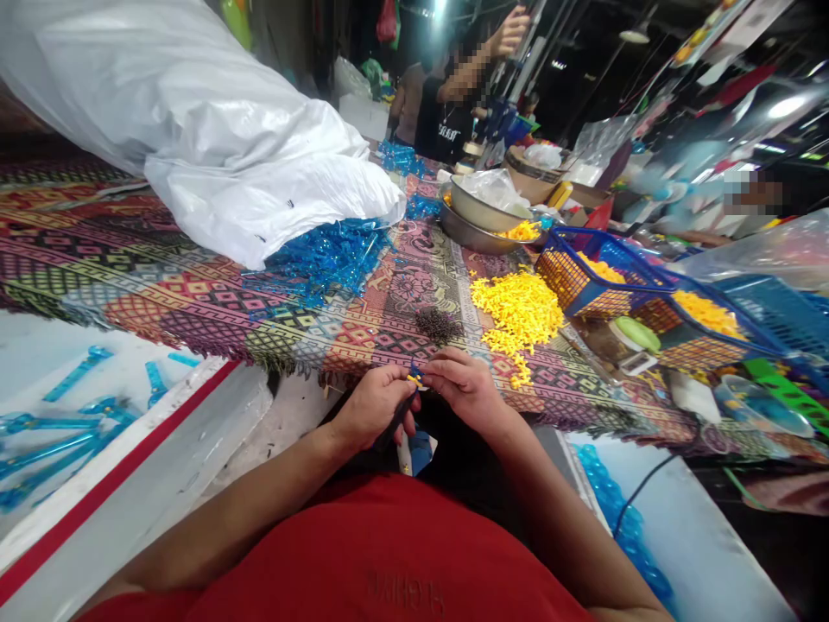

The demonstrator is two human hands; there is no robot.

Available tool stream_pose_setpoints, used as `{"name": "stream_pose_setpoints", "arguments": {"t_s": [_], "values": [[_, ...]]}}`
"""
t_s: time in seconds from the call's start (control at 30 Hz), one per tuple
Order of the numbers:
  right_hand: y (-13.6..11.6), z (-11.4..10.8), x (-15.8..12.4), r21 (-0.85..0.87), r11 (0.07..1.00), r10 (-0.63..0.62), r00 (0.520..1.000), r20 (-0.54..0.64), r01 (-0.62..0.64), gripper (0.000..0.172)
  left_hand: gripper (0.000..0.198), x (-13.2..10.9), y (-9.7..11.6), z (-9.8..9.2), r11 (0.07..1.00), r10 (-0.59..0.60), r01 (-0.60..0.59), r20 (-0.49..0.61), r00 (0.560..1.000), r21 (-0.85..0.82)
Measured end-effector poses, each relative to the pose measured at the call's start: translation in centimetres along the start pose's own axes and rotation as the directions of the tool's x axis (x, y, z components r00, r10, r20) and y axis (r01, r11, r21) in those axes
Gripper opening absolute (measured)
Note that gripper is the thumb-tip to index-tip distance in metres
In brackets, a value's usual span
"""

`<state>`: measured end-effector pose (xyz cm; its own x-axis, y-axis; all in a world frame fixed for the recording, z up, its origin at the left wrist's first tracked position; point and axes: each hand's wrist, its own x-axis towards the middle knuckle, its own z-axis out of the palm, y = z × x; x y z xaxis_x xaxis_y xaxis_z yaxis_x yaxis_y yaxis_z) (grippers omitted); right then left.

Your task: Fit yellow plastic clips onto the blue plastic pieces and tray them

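Close to the cloth's front edge, my two hands meet at the fingertips. My left hand (381,404) is closed, pinching a small yellow plastic piece (413,379). A dark, slim object below its fingers is too shaded to identify. My right hand (465,387) is closed in a pinch at the same spot, where a bit of blue shows; what it grips is mostly hidden. Just beyond the hands lies a heap of tiny dark pieces (438,325). A bigger pile of small yellow plastic pieces (522,307) spreads to the right of it.
A large white sack (272,164) and shiny blue translucent pieces (330,259) lie on the patterned cloth (291,341) at left. Stacked bowls (483,238) and blue baskets (576,294) stand at right. White boxes (213,415) holding blue pieces flank me. People are in the background.
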<state>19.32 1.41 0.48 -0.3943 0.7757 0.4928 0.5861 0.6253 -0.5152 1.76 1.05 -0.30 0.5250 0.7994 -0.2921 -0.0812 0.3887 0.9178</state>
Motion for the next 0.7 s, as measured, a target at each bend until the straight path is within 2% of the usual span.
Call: {"name": "stream_pose_setpoints", "arguments": {"t_s": [0.23,0.37,0.5,0.7], "values": [[-0.7,0.2,0.2,0.025,0.999,-0.022,0.999,-0.038,0.023,0.015,0.015,0.0,-0.5,0.0,0.985,0.124,-0.119,-0.030,0.992,0.121],[-1.4,0.4,-0.2,-0.012,0.999,0.049,0.985,-0.168,-0.052,0.013,0.016,-0.2,-0.4,-0.2,0.977,0.167,-0.156,-0.064,0.984,0.149],[-1.9,1.3,-0.8,0.001,0.999,0.047,0.989,-0.142,-0.047,0.011,0.016,-0.4,-0.2,-0.1,0.963,0.213,-0.193,-0.091,0.973,0.188],[-2.2,2.1,-1.0,0.009,0.998,0.057,0.985,-0.163,-0.056,0.012,0.014,-0.6,-0.7,0.3,0.950,0.244,-0.214,-0.116,0.963,0.228]]}}
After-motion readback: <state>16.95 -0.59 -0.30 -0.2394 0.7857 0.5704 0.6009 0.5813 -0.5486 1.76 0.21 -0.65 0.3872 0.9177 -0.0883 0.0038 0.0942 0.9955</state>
